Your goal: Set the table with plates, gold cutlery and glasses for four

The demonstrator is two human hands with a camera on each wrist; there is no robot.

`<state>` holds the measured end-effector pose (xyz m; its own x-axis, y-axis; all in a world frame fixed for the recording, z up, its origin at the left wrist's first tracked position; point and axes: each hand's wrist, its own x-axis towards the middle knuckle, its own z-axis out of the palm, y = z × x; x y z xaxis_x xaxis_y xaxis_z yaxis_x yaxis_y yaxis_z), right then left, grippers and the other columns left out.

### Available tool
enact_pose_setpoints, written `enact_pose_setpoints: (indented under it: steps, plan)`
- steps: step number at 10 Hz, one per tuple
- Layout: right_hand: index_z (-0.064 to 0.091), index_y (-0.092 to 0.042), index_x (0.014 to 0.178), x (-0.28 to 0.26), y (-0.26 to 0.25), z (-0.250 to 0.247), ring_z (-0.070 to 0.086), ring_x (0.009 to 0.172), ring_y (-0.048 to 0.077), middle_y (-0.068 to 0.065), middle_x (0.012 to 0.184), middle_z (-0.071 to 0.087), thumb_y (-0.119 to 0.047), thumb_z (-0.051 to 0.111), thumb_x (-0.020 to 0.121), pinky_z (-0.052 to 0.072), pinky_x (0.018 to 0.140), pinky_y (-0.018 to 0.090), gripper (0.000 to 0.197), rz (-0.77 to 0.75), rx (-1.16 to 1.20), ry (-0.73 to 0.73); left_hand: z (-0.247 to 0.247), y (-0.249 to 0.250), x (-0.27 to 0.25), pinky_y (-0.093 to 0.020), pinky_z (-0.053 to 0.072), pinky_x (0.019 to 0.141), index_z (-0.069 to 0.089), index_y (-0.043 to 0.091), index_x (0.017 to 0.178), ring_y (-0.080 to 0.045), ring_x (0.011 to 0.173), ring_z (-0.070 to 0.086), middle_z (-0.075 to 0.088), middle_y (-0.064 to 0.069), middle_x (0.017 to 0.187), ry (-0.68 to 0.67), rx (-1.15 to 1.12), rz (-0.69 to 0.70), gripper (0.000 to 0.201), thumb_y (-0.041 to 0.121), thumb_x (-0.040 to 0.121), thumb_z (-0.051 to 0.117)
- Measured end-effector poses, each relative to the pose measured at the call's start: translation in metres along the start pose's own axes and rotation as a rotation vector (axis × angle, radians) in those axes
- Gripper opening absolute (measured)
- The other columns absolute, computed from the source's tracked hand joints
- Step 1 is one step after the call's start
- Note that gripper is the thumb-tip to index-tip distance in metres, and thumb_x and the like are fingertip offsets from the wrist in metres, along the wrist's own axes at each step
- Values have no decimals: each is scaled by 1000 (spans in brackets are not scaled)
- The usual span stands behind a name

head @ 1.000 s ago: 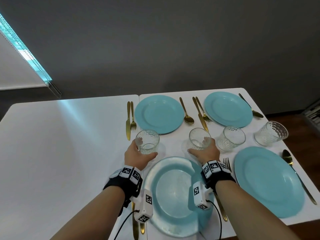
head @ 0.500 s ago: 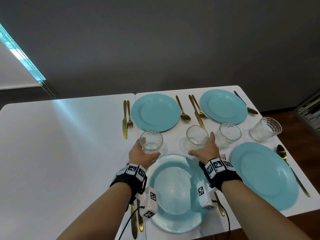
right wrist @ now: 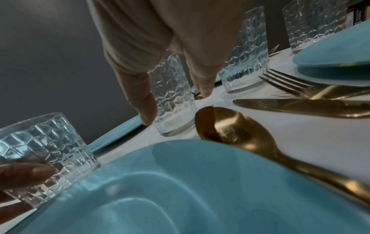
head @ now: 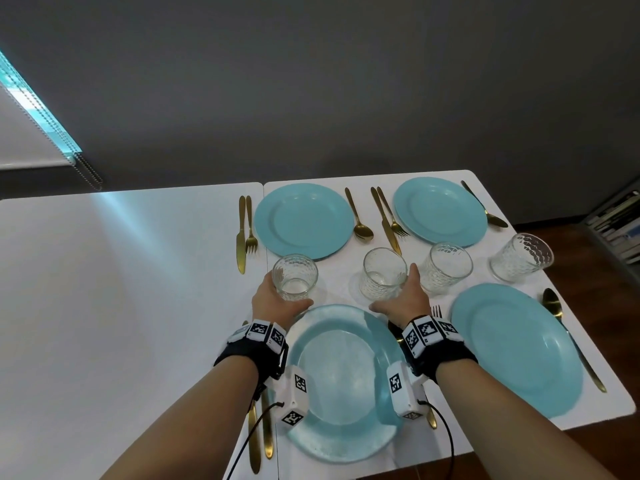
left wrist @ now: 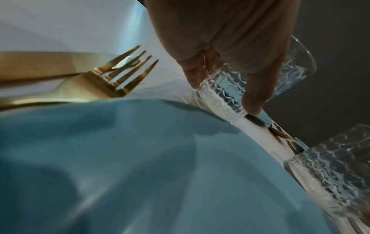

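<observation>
In the head view, at the centre, our left hand (head: 277, 301) wraps the left glass (head: 295, 277) and our right hand (head: 403, 299) cups the middle glass (head: 382, 273), both just above the near plate (head: 332, 452). In the left wrist view, upper right, our fingers (left wrist: 258, 88) clasp the ribbed wall. In the right wrist view, at the centre, the thumb (right wrist: 144, 101) and a finger pinch the glass low. We judge the glasses light, stiff and breakable, so we grip the sidewall.

Glasses (head: 450, 268) — in row between plates (head: 304, 220)

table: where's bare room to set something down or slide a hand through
The left tabletop is bare right up to the far-left knife. It is crowded on the right half: a row of four glasses sits between the plates, and cutlery fills the gaps between plates.
</observation>
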<state>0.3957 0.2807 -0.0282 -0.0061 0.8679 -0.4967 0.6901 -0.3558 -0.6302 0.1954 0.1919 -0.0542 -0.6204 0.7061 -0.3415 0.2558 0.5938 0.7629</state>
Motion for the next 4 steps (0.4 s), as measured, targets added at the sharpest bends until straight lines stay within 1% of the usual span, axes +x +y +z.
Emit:
enact_pose_setpoints:
  steps: [1, 2, 3, 4]
  plan:
    - [-3, -19, 153, -1, -1, -1, 33, 139, 29, 8, 156, 26, -3, 78, 71, 32, 110, 33, 116, -5, 0, 6, 1, 0, -2, -31, 43, 96, 49, 9, 126, -28, 119, 55, 58, -10, 129, 7, -5, -13, 74, 19, 62, 85]
    - [-4, -19, 153, -2, 0, -4, 32, 140, 28, 6, 156, 25, -3, 78, 72, 30, 111, 33, 116, -8, -1, -3, -1, 2, -4, -28, 41, 93, 44, 10, 130, -27, 120, 54, 57, -8, 129, -7, -13, -15, 81, 17, 61, 86]
    - [-5, -19, 152, -6, 0, -7, 31, 141, 27, 4, 157, 24, -4, 77, 73, 30, 112, 33, 115, -9, 0, -24, -2, -2, -1, -30, 44, 98, 41, 7, 132, -27, 122, 53, 55, -8, 132, 7, -11, 15, 96, 24, 52, 89]
    - [-5, -19, 152, -11, -4, -11, 31, 141, 26, 4, 157, 25, -3, 77, 73, 29, 112, 33, 115, -37, 10, -19, -5, 0, -2, -40, 40, 108, 31, 6, 142, -28, 132, 43, 47, -11, 141, 21, 27, 6, 110, 28, 52, 90]
